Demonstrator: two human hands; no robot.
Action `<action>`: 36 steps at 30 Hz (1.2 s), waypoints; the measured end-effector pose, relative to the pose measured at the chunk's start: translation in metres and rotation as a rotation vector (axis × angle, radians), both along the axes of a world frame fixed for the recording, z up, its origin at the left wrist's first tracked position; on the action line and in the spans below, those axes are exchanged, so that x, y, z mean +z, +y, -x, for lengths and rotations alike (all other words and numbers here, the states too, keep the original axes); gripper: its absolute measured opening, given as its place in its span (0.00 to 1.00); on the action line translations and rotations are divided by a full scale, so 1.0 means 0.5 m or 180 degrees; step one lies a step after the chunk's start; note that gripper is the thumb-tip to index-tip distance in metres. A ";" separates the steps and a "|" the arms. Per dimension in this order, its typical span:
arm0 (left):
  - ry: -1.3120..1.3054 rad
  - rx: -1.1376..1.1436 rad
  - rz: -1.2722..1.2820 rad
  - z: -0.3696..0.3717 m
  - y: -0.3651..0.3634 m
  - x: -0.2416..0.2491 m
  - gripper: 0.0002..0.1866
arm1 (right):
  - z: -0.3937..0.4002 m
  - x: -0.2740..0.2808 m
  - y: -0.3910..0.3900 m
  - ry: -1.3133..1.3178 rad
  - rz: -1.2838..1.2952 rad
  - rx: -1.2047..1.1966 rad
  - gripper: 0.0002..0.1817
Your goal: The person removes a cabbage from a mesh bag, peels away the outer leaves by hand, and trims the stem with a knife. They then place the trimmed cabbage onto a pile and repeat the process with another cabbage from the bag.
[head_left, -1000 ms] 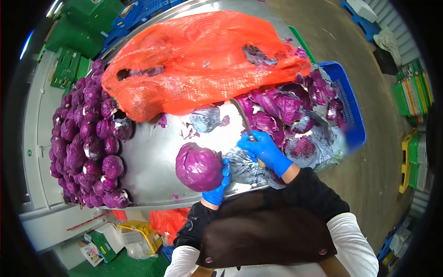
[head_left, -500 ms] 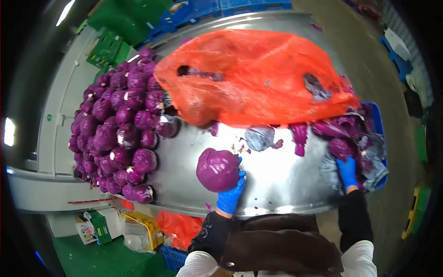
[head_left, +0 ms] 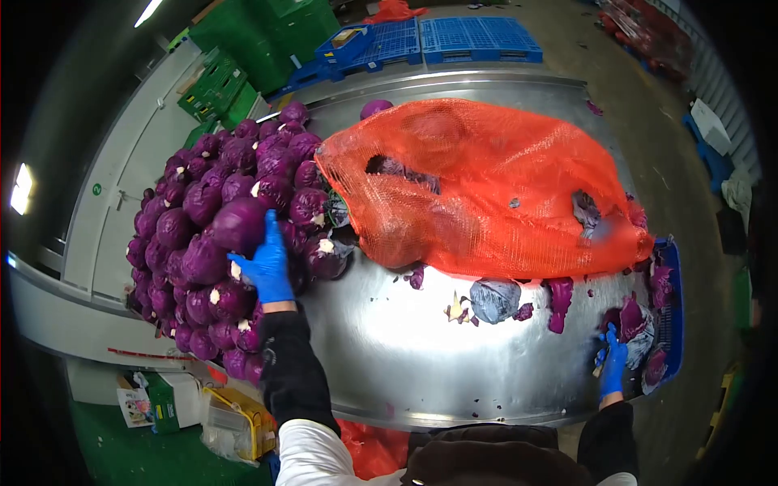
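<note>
At the pile of red cabbages (head_left: 174,229) on the left, my left hand (head_left: 271,263) in a blue glove cups a smooth red cabbage (head_left: 240,224), thumb below and fingers at its right side. The cabbage rests against the top of the pile. Over at the table's right end, my right hand (head_left: 614,362), also gloved, is closed beside loose dark outer leaves (head_left: 639,340). A small tan-tipped thing shows at its fingers, too small to name. A paler, greyish-purple cabbage (head_left: 494,300) sits mid-table among leaf scraps.
A large orange-red mesh bag (head_left: 494,194) with cabbages inside spreads across the metal table (head_left: 389,348). A blue crate (head_left: 674,324) with leaves stands at the right edge. Blue pallets (head_left: 480,40) and green crates (head_left: 212,85) are behind; a yellow crate (head_left: 259,421) is below left.
My left hand has carried the cabbage leftward from mid-table to the pile. My right hand has drawn back slightly from the leaves, and fewer leaves lie around it. The view has shifted.
</note>
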State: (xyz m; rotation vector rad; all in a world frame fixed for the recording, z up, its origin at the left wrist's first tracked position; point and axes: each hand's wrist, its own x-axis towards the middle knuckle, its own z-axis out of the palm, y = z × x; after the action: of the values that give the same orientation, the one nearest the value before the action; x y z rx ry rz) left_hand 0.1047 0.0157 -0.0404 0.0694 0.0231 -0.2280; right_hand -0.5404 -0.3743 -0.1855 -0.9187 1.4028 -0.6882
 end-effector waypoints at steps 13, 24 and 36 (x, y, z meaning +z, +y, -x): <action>-0.1015 -0.0019 -0.3116 -0.010 -0.051 0.061 0.27 | 0.030 0.156 -0.191 -0.2335 -0.0526 -0.0600 0.09; -0.7063 0.0577 -0.5852 0.238 -0.481 0.047 0.17 | -0.464 0.226 0.016 -0.0426 0.1257 0.1790 0.11; -0.2166 -0.0440 -0.6139 0.225 -0.156 -0.144 0.22 | -0.838 0.243 0.122 -0.0732 0.1961 0.3209 0.25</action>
State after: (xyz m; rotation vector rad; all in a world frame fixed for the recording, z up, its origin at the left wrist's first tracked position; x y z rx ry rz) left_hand -0.0078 -0.0623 -0.1123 2.0680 -0.4536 -0.2365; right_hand -0.1211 -0.3134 -0.0639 -1.7711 0.3701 -0.4024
